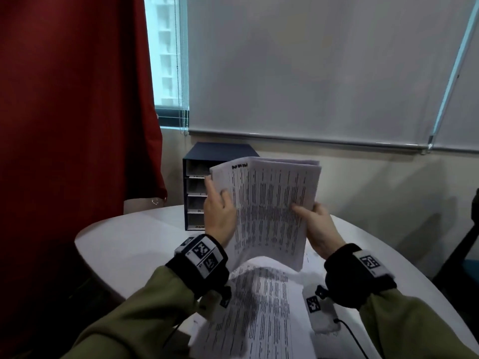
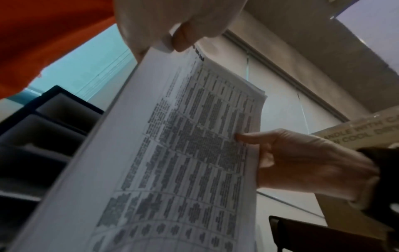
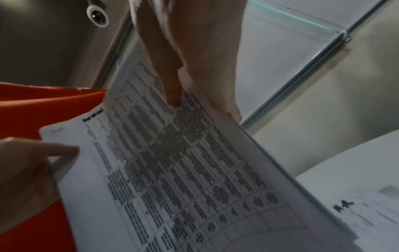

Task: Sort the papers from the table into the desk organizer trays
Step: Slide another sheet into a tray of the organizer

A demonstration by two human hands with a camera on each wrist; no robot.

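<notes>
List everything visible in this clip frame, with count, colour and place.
sheaf: one, white printed tables, held upright above table
papers: loose pile, white printed, on table near the person
organizer: one, dark blue, four trays showing, table's far side
table: one, white, rounded
curtain: one, red, left
blinds: pale grey, lowered, behind table
wrist bands: two, black with tags
sleeves: two, olive
left hand: grips sheaf's left edge
right hand: grips sheaf's right edge
</notes>
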